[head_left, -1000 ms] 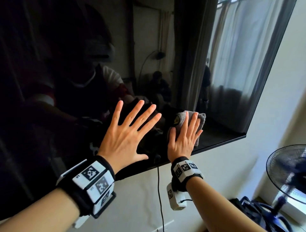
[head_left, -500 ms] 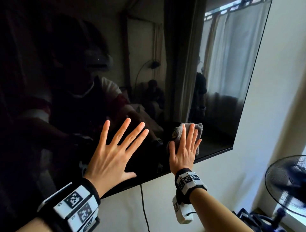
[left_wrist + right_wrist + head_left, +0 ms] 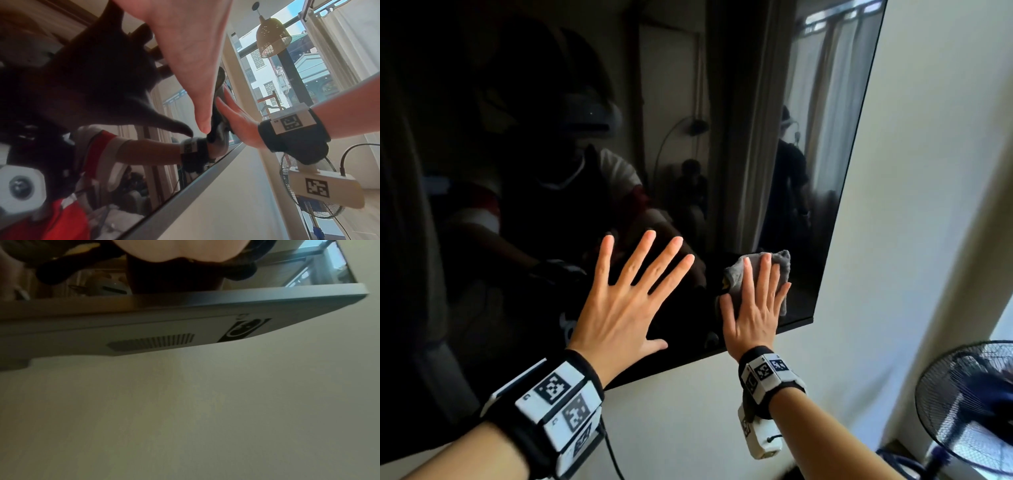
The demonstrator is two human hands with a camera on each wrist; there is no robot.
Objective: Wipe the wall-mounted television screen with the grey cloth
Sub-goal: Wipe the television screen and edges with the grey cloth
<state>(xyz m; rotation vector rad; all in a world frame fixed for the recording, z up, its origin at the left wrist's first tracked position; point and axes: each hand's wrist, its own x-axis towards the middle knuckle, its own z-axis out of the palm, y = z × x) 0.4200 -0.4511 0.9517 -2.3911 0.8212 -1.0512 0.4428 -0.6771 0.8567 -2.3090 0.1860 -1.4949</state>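
A: Where is the cloth [image 3: 774, 274] at this moment?

B: It is on the television screen [image 3: 774, 154], near the lower right corner, just above the bottom edge. The right hand [image 3: 755, 308] lies flat over it, fingers straight and close together, and presses it against the glass. Folds of grey fabric show above the fingertips and at the right side of the hand.

A: And the left hand [image 3: 626, 305]?

B: It is spread wide, fingers apart, to the left of the cloth. It holds nothing. The wrist view shows a small gap between the thumb and its dark reflection, so I cannot tell if the palm really touches the glass.

A: How do you think the cloth will behave?

B: It looks soft and light, and it is bunched, not folded flat. I think it will follow the hand easily if the palm stays on the middle of it. A loose corner could roll under the fingers.

A: And the screen itself?

B: It is smooth and glossy, so the cloth should slide well. I judge the panel to be fragile; only light, even pressure is wise, especially close to the thin frame [image 3: 226, 298] at the bottom.
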